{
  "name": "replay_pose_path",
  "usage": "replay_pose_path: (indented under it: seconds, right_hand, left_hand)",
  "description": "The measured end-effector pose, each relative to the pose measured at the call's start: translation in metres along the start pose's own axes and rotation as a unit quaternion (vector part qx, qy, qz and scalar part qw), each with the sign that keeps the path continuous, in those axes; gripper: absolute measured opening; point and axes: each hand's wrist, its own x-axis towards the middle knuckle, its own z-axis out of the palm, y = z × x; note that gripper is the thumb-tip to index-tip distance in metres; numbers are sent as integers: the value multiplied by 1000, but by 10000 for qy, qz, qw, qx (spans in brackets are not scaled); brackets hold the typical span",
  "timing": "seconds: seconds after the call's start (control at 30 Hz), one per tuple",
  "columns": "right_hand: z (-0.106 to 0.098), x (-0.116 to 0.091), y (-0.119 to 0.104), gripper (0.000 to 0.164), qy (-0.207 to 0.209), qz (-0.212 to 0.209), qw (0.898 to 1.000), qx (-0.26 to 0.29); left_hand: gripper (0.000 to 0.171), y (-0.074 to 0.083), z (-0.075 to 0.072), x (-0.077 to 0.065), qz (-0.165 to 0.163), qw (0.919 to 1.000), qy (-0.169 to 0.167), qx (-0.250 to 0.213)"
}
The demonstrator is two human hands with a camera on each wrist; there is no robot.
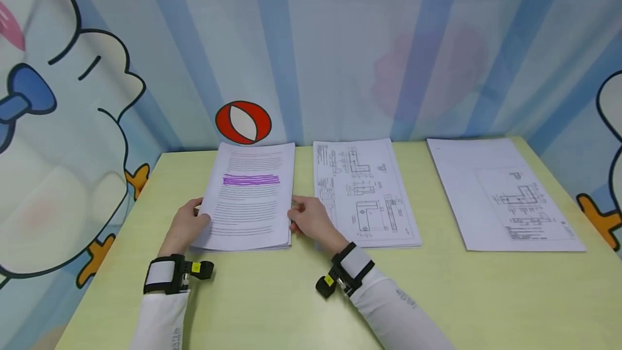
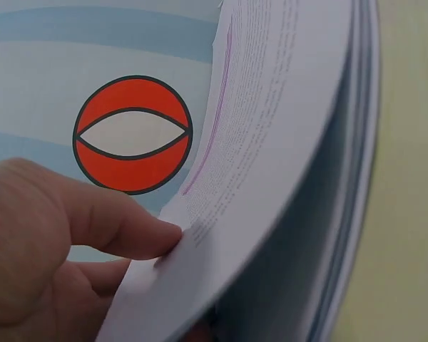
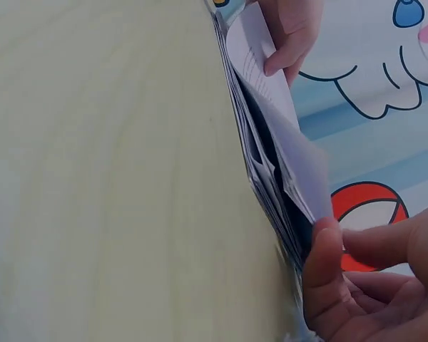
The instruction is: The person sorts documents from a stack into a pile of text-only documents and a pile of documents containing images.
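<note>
A stack of printed sheets (image 1: pixel 250 209) with purple highlighted lines lies at the left of the table. My left hand (image 1: pixel 183 226) pinches its left edge, thumb on top of the page. At the opposite edge my right hand (image 1: pixel 313 221) pinches the upper sheets between thumb and finger. In the left wrist view the top page (image 2: pixel 271 142) bows upward, with a gap between it and the sheets below. From the right wrist, the raised sheets (image 3: pixel 299 164) stand apart from the lower ones along the near edge.
Right of the stack lies a pile of technical drawings (image 1: pixel 366 199), close to my right forearm. Another drawing pile (image 1: pixel 500 199) sits at the far right. A patterned curtain (image 1: pixel 340 58) hangs behind the pale yellow table (image 1: pixel 272 301).
</note>
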Motion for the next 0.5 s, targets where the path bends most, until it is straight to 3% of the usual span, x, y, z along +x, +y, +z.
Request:
replay_pose_path:
  seconds: [0.13,0.3,0.5]
  right_hand:
    - [2,1,-2,45,-82,81,9995,-279]
    - [3,0,-5,49,-178,129,9979,-608]
    - [2,-2,-9,52,-393,254,9958,-791]
  left_hand:
    - [65,-2,0,0,-22,10000,13,1]
    - [65,-1,-1,-2,-94,9999,63,93]
    - [58,-2,-1,-4,-283,9988,367,142]
